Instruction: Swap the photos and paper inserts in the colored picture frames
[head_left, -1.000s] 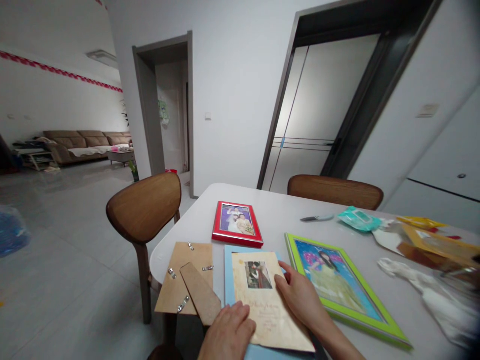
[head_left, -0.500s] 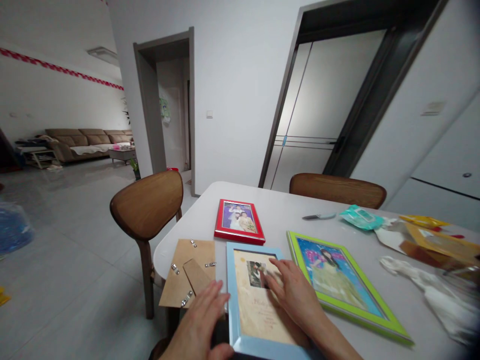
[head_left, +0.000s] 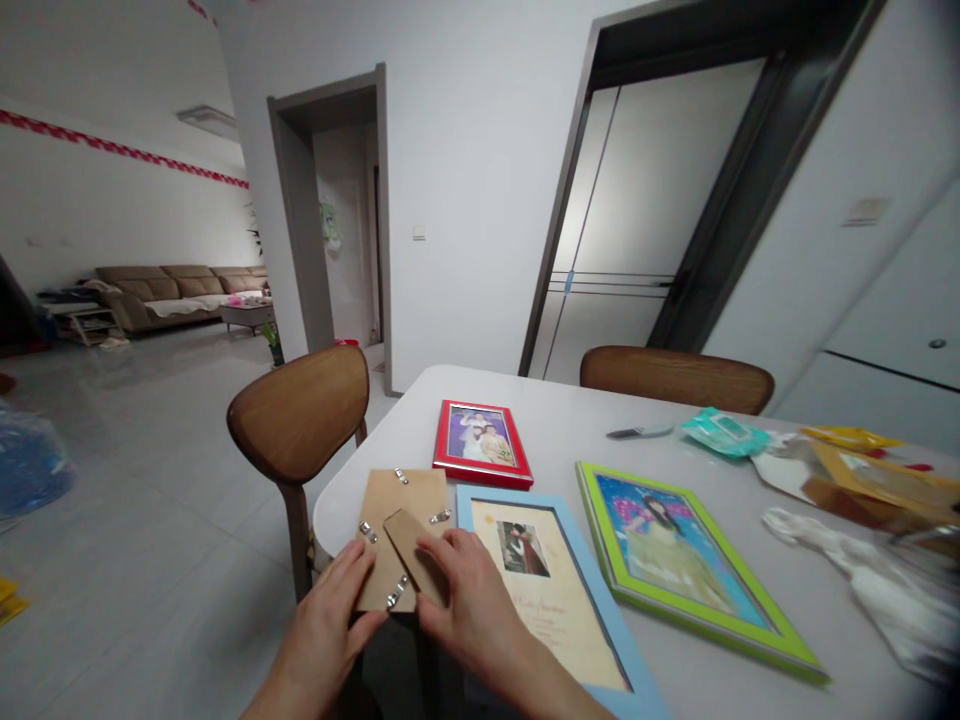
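Observation:
A brown picture frame backing board (head_left: 381, 487), with metal turn clips and an easel leg (head_left: 409, 530), overhangs the near left table edge. My left hand (head_left: 326, 615) grips its lower left side, thumb at the near edge. At the lower right, my right hand (head_left: 476, 610) closes on the board, fingers lying over the leg and thumb at the near edge. Just right of it lies a light blue picture frame (head_left: 585, 560), face up, holding a cream sheet with a small couple photo (head_left: 523, 549). My right forearm hides part of this frame.
A red frame (head_left: 484, 478) lies beyond the board, a green frame (head_left: 712, 630) to the right. Further back are a knife (head_left: 640, 433), a teal wipes pack (head_left: 725, 434), a white cloth (head_left: 847, 560) and packaging (head_left: 855, 490). Wooden chairs (head_left: 300, 410) flank the white table (head_left: 555, 400).
My right hand has left the blue frame and moved left onto the backing board. My left hand has shifted left to the board's side. The board has moved slightly right.

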